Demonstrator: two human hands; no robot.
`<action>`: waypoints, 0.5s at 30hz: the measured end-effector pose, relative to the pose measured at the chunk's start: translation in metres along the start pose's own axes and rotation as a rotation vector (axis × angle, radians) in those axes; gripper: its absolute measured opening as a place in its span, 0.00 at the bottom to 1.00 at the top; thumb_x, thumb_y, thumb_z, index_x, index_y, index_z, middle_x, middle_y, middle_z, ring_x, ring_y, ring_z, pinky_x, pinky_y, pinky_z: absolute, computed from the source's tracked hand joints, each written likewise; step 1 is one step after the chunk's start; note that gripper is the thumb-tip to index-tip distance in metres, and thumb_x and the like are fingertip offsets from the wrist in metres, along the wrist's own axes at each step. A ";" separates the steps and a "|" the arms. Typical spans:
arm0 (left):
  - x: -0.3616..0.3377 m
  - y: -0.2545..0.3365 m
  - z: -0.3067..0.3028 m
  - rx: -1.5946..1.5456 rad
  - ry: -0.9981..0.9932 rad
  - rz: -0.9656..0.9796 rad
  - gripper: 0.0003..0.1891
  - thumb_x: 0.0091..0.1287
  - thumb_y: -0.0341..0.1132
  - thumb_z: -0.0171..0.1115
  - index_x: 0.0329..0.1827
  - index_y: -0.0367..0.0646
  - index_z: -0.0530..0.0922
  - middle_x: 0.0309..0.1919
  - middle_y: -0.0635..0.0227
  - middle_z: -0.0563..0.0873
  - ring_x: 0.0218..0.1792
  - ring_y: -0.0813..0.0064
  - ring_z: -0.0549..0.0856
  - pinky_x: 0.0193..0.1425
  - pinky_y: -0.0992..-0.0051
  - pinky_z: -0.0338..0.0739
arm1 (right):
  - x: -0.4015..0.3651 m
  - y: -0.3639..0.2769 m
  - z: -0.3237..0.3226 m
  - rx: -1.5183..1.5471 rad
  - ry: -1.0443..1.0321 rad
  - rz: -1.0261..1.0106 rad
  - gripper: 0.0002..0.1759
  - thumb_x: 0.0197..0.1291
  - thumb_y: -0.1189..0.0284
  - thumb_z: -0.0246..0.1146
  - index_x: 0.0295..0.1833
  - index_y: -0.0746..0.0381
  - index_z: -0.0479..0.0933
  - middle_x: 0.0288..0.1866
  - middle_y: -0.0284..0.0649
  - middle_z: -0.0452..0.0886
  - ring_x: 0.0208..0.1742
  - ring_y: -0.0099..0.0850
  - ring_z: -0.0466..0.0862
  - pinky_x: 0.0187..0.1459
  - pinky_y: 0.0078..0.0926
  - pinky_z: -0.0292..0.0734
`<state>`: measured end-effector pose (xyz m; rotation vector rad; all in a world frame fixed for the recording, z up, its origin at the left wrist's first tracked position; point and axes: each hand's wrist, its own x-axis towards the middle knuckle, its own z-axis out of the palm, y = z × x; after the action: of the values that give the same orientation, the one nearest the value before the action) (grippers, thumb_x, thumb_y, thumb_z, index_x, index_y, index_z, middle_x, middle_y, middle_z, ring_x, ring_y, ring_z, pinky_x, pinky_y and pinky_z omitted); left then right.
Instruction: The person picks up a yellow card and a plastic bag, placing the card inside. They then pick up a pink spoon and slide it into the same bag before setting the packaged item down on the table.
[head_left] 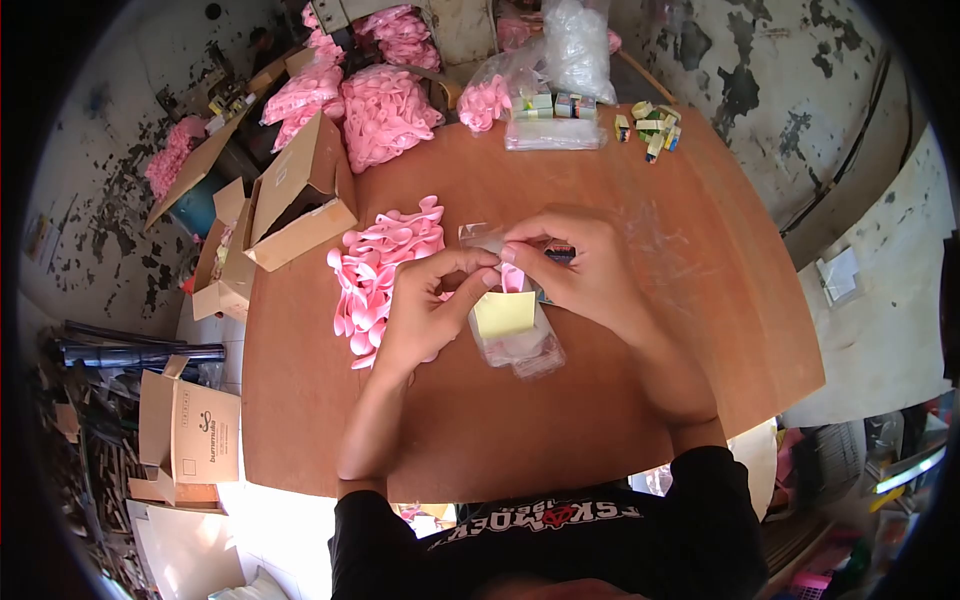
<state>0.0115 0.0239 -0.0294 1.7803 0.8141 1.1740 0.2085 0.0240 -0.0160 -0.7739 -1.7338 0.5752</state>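
Observation:
My left hand and my right hand meet over the middle of the table, thumbs and forefingers pinched at the top edge of a small clear plastic bag. Just below the fingertips shows a piece of a pink spoon. Under it lies a yellow paper, on top of a stack of clear plastic bags. Partly hidden behind my right hand is a small dark printed box. Beside my left hand spreads a pile of pink plastic spoons.
The brown table has a rounded far side. Bulging bags of pink spoons, an open cardboard box, packs of clear bags and several small boxes stand towards its far edge. Another carton is on the floor at left.

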 end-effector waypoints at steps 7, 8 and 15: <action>-0.003 -0.006 -0.001 -0.108 0.058 0.007 0.07 0.68 0.26 0.64 0.45 0.33 0.81 0.32 0.68 0.87 0.21 0.91 0.77 0.20 0.86 0.68 | 0.000 -0.012 -0.009 0.115 -0.116 0.084 0.12 0.60 0.76 0.68 0.47 0.70 0.80 0.38 0.39 0.86 0.37 0.20 0.84 0.39 0.19 0.79; -0.002 -0.005 0.001 -0.142 0.092 0.012 0.07 0.67 0.27 0.64 0.44 0.33 0.81 0.32 0.68 0.87 0.16 0.93 0.73 0.15 0.87 0.62 | 0.000 -0.009 -0.009 0.143 -0.169 0.136 0.11 0.61 0.76 0.67 0.47 0.71 0.80 0.39 0.39 0.86 0.39 0.19 0.84 0.40 0.18 0.79; -0.001 0.000 -0.002 -0.169 0.154 0.080 0.07 0.66 0.26 0.65 0.44 0.33 0.81 0.33 0.67 0.87 0.21 0.92 0.77 0.20 0.88 0.66 | 0.000 -0.005 -0.008 0.331 -0.178 0.311 0.10 0.64 0.79 0.63 0.48 0.72 0.79 0.43 0.40 0.85 0.44 0.21 0.84 0.45 0.18 0.81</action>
<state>0.0091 0.0233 -0.0297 1.6119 0.7146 1.4034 0.2148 0.0207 -0.0106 -0.7756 -1.6284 1.1414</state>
